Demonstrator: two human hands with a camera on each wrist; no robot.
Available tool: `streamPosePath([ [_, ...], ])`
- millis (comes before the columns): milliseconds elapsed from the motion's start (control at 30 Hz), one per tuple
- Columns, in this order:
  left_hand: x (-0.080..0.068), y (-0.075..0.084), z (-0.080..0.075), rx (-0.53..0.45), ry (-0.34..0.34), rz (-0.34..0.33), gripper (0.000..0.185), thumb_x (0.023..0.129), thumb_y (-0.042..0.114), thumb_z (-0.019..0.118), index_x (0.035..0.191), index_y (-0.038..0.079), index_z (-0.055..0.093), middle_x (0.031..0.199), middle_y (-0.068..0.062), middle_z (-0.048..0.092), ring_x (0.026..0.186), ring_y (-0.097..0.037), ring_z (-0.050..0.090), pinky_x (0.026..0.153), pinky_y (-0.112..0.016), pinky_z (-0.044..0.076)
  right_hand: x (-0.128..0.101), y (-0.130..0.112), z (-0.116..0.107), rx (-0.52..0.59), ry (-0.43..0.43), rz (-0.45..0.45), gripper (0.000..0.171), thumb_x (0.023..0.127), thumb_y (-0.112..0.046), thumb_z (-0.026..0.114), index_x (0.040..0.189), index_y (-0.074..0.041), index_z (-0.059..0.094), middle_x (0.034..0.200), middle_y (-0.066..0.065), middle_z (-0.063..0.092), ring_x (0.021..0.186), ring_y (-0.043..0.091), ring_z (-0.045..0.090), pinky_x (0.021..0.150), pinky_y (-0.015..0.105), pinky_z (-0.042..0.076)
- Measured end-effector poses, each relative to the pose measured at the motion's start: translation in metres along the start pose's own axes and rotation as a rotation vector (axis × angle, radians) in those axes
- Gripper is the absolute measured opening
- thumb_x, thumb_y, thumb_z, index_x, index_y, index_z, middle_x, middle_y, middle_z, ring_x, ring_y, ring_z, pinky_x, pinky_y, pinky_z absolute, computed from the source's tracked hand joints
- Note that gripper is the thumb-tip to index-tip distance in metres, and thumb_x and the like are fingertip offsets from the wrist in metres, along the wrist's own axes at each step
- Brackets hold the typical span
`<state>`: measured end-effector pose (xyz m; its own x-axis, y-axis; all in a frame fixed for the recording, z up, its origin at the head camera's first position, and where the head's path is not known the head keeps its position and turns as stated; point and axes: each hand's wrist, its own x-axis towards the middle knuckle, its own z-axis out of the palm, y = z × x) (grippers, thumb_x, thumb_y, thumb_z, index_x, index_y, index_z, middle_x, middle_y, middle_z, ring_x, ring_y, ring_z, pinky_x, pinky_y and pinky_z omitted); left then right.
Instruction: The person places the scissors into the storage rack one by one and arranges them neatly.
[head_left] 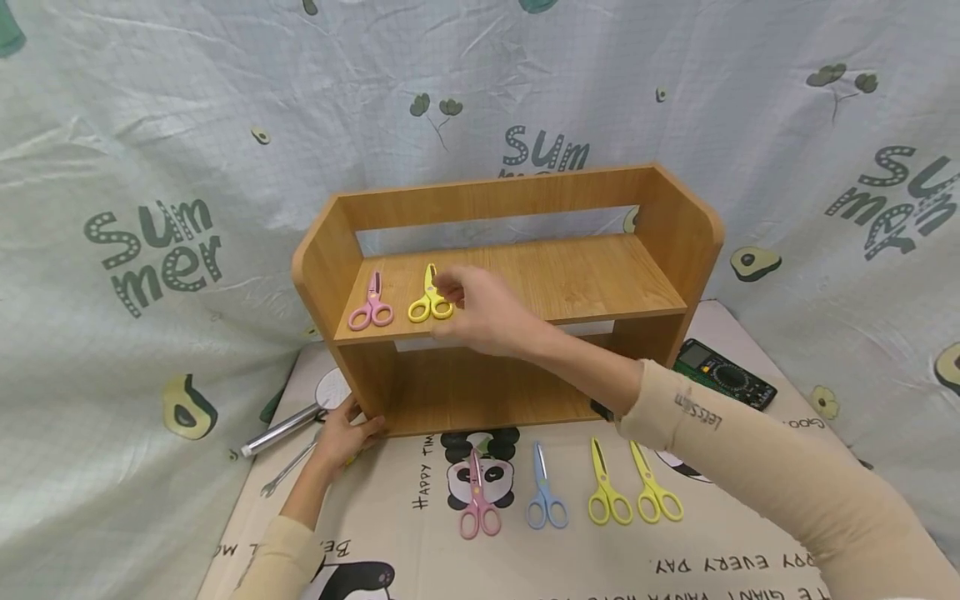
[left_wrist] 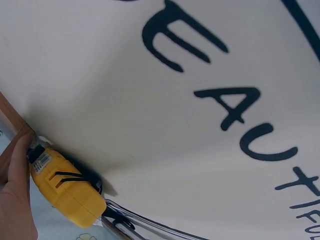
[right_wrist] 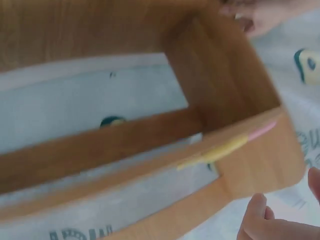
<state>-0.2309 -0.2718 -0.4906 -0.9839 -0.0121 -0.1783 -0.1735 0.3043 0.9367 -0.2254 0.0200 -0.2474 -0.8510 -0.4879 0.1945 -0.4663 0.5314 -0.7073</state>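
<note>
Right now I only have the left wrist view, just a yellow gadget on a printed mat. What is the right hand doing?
Observer: The right hand is at the yellow scissors on the wooden shelf's upper board. Its fingertips are by the handles, but I cannot tell whether they are gripping.
Operator: Anything else on that board?
Observer: A pink pair lies to the left of the yellow scissors, not touching them.
Operator: Any scissors off the shelf?
Observer: Four lie in a row on the mat in front of the shelf: a second pink pair, a blue pair, then a third yellow pair and a fourth yellow pair.
</note>
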Motion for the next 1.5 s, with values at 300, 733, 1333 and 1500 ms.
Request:
streamPosePath([
  [300,0.0,0.003,0.0,0.026,0.009,0.008,0.08,0.102,0.005,0.061,0.167,0.009,0.015,0.166,-0.033,0.025,0.137,-0.048,0.052,0.105,-0.053,0.056,-0.077,0.042,0.043,0.165,-0.015,0.022,0.061,0.086,-0.011,0.083,0.142,-0.008,0.058,0.138,0.007,0.063,0.127,0.024,0.06,0.113,0.041,0.052],
  [733,0.003,0.001,0.004,0.024,0.033,-0.014,0.08,0.101,0.004,0.062,0.167,0.009,0.017,0.166,-0.032,0.027,0.139,-0.049,0.051,0.105,-0.051,0.057,-0.128,0.124,0.127,0.33,-0.02,0.131,0.052,0.082,-0.008,0.086,0.13,-0.004,0.065,0.123,0.009,0.068,0.114,0.027,0.065,0.106,0.044,0.057],
  [1333,-0.001,0.001,0.005,-0.012,0.032,-0.012,0.083,0.101,0.001,0.062,0.168,0.009,0.014,0.167,-0.032,0.025,0.142,-0.05,0.046,0.109,-0.055,0.053,-0.148,0.163,0.203,0.217,0.096,0.198,0.056,0.065,0.003,0.083,0.118,0.005,0.063,0.105,0.007,0.063,0.098,0.02,0.061,0.093,0.032,0.06],
  [1500,-0.002,0.0,0.004,-0.006,0.032,-0.011,0.083,0.101,0.002,0.062,0.168,0.009,0.014,0.167,-0.032,0.025,0.143,-0.051,0.045,0.109,-0.056,0.052,-0.147,0.161,0.21,0.177,0.128,0.214,0.053,0.063,0.004,0.082,0.114,0.004,0.064,0.104,0.006,0.063,0.095,0.018,0.06,0.086,0.029,0.058],
])
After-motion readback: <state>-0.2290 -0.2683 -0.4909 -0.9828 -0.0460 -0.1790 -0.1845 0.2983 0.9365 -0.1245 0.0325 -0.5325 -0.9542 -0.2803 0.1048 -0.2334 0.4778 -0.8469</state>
